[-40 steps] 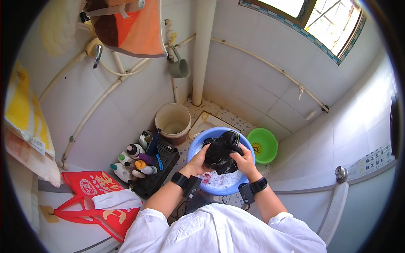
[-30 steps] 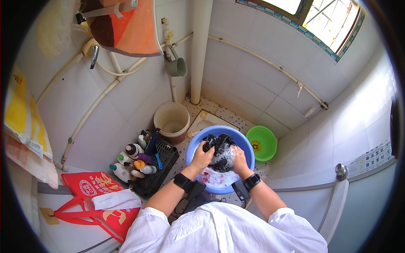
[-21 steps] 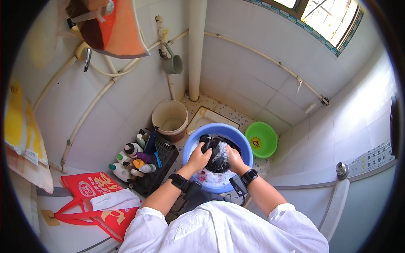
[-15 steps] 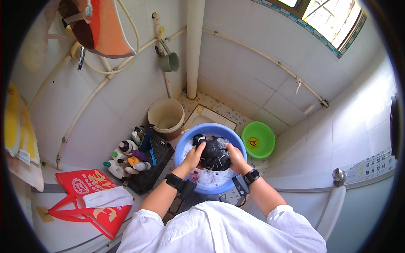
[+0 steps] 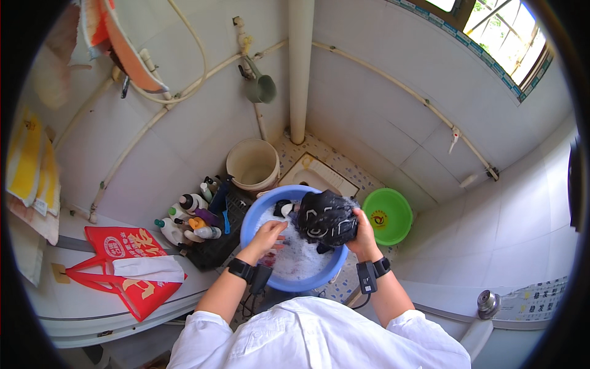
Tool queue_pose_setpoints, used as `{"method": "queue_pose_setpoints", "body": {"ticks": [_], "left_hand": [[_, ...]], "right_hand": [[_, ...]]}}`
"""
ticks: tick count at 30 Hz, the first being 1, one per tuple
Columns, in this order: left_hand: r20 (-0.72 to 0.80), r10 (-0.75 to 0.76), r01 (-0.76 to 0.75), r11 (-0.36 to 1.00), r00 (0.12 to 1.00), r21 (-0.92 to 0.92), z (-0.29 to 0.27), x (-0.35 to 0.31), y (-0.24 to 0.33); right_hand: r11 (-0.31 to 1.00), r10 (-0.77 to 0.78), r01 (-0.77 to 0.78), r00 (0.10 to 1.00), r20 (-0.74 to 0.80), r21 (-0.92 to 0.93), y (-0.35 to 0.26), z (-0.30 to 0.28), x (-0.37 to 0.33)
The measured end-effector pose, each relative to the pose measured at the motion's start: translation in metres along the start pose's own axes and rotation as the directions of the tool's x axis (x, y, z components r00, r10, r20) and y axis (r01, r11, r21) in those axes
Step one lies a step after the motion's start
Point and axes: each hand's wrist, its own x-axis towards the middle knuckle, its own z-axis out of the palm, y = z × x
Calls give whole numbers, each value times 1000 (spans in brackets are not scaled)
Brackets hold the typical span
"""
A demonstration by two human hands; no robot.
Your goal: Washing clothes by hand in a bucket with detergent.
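A blue basin [image 5: 251, 222] of foamy water [image 5: 301, 261] stands before me. My right hand [image 5: 364, 237] grips the right edge of a wet black cloth item [image 5: 332, 222] with white line markings, raised over the water; its exact kind I cannot make out. My left hand [image 5: 268, 238] is over the foam at the left side, apart from the black item, with its fingers loosely spread and nothing visible in them. Some black and white material [image 5: 284, 208] shows in the foam by the far rim, and something reddish lies under the suds near my left wrist.
Right of the basin sits a green basin [image 5: 387, 215]. Behind are a beige bucket [image 5: 252, 163] and a squat toilet [image 5: 319, 175]. Several bottles [image 5: 187, 221] crowd a black rack [image 5: 212, 252] at left, near a red bag [image 5: 132, 246]. A green ladle [image 5: 261, 88] hangs from a pipe.
My right hand has lifted the black cloth item up and turned it, showing its white lines. The left hand has let go of it and moved left. The view has shifted slightly.
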Motion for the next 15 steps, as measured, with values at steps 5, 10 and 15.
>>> {"method": "queue_pose_setpoints", "body": {"ticks": [5,10,15], "left_hand": [[-98,11,-18,998,995,-67,-6,2,-7],[-105,-21,12,996,994,-86,-8,8,-20],[-152,-35,17,993,988,-119,-8,7,-25]], "right_hand": [[936,-345,350,932,-115,26,-52,-46,3],[944,-321,325,876,-361,-51,-88,-144,2],[952,-252,298,645,-721,-66,-113,-229,27]]}}
